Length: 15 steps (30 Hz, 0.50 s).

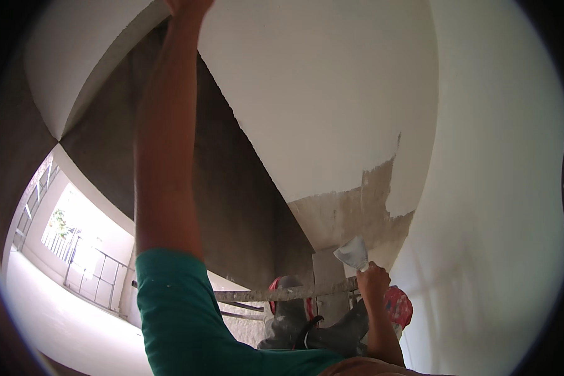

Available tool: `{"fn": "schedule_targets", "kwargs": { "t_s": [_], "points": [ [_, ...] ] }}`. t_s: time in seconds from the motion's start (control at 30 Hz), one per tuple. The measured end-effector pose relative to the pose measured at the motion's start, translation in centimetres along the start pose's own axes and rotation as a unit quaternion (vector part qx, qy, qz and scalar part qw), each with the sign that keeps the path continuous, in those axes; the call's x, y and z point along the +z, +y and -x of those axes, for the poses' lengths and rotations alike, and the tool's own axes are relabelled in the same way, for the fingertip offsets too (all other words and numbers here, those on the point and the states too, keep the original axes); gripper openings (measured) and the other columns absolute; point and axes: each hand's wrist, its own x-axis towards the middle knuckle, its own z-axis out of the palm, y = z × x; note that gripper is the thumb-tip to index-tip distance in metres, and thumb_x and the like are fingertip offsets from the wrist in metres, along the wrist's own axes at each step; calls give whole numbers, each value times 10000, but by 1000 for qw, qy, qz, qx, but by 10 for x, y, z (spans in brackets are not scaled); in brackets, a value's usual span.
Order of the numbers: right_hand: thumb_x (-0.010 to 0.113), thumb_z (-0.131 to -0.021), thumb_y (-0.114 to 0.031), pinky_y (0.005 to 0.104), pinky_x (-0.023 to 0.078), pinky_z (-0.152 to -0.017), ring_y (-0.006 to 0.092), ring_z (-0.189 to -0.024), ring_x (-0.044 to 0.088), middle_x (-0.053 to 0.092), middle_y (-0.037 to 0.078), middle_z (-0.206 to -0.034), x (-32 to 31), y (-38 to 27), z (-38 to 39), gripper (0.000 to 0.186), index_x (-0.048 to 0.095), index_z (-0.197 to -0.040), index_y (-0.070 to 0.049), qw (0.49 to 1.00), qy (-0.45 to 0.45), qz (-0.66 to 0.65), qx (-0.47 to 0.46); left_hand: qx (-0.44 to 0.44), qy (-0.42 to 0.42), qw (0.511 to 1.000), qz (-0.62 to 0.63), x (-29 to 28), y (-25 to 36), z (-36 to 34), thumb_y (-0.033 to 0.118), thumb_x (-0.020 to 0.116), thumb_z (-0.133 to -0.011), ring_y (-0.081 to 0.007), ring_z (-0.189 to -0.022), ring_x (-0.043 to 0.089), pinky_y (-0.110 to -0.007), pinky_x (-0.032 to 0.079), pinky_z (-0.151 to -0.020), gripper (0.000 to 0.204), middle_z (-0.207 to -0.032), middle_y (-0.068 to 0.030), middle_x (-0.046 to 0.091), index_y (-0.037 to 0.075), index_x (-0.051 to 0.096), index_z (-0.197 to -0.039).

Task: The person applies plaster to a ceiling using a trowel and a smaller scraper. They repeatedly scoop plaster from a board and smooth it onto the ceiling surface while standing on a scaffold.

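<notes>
My left arm reaches straight up in a green sleeve, and my left hand [191,5] is cut off by the top edge, so its fingers are hidden. Low on the right, my right hand [373,279] is closed around the handle of a putty knife [353,253]. Its wide, whitish blade points up and to the left. Beyond the blade is a wall coated in white filler [319,94], with a bare brownish patch [341,216] low down. The filler's edge around this patch is ragged.
A dark grey, uncoated surface [232,188] lies left of the white wall. A smooth pale wall [501,188] curves along the right. Below me a narrow, dirty bar [250,295] crosses near my legs and red footwear [400,306]. At far left is a bright opening with a railing [97,272].
</notes>
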Motion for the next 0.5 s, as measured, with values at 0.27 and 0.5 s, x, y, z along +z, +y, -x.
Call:
{"fn": "schedule_targets", "kwargs": {
  "t_s": [0.27,0.5],
  "points": [
    [723,-739,-309,444,549,-684,365,-762,677,682,185,-777,0,-5,0,295,669,-837,-35,1000,-17,14,2,-72,-104,991,-36,5,-4,6,-39,496,-844,-337,-1314,404,-575,303,-1065,565,-1403,-147,464,151,470,-1375],
    [733,-727,-314,447,552,-685,359,-762,679,682,190,-776,-5,1,-2,304,668,-839,-39,1000,-11,16,14,136,-40,990,-28,65,43,175,50,553,-806,-404,-1234,444,-639,272,-1003,588,-1375,-29,452,238,477,-1358]
  ]
}}
